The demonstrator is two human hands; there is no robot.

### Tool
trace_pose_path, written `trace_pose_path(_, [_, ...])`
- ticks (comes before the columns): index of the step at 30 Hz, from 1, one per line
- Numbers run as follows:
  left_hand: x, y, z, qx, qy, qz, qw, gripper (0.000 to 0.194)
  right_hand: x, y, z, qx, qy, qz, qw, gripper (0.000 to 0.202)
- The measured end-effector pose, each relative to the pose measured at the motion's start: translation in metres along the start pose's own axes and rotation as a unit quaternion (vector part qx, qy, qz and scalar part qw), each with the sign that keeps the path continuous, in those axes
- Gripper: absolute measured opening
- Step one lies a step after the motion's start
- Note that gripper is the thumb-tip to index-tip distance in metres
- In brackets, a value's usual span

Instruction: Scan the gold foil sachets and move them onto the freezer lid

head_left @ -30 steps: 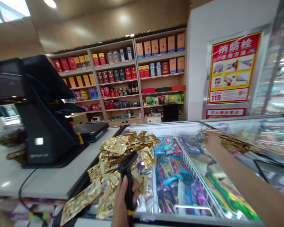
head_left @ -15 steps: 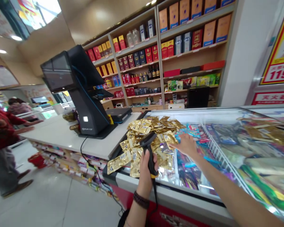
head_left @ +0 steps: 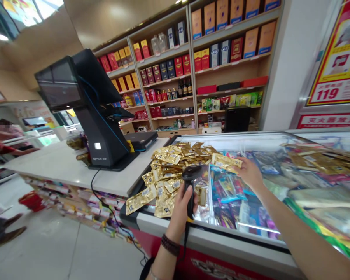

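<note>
My left hand (head_left: 183, 204) is wrapped round the handle of a black barcode scanner (head_left: 191, 174), its head over the front of a heap of gold foil packets (head_left: 166, 167). To the right, my right hand (head_left: 250, 174) pinches one gold foil packet (head_left: 226, 162) by its end. That packet is held out flat above the glass top of the chest freezer, just right of the heap. The heap lies on the freezer's left end, with a few packets at its front edge.
A black checkout terminal (head_left: 100, 128) stands on the white counter (head_left: 52, 157) at left. More gold packets (head_left: 317, 161) lie on the freezer (head_left: 236, 243) at right. Shelves of boxed bottles (head_left: 170, 70) line the back. A person's arm (head_left: 17, 151) rests at the counter's far left.
My right hand has moved right, drawing a gold foil packet away from the heap. My left hand still holds the scanner. The view has turned slightly right.
</note>
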State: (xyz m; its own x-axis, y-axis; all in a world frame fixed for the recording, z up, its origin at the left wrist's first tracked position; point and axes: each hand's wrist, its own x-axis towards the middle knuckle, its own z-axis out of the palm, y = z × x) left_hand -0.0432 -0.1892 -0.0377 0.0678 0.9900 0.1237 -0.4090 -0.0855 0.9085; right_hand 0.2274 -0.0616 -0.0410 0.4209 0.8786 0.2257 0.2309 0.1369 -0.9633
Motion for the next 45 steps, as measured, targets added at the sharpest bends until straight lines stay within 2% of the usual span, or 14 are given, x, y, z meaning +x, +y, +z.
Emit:
trace_pose_path(3, [0.002,-0.003,0.007,0.005,-0.021,0.003,1.0,0.052,-0.001,-0.007,0.004,0.044,-0.016,0.009,0.999,0.037])
trace_pose_path(9, [0.008,-0.013,0.013,0.008,-0.06,0.007,0.998,0.053,-0.01,-0.022,0.01,0.098,-0.053,-0.018,0.994,0.049])
trace_pose_path(18, [-0.001,-0.005,0.015,-0.02,-0.031,-0.017,0.999,0.055,-0.016,-0.023,0.012,0.101,-0.076,-0.027,0.992,0.051])
trace_pose_path(35, [-0.003,-0.007,0.013,-0.031,-0.03,-0.019,0.999,0.057,-0.01,-0.008,0.013,0.066,-0.097,-0.079,0.99,0.061])
trace_pose_path(41, [-0.002,-0.006,0.011,-0.025,-0.017,-0.013,0.999,0.059,-0.008,-0.008,0.014,0.08,-0.086,-0.04,0.992,0.058])
trace_pose_path(45, [-0.001,-0.006,0.008,-0.034,0.025,-0.002,0.999,0.058,0.003,0.006,0.008,0.097,-0.04,0.041,0.994,0.032])
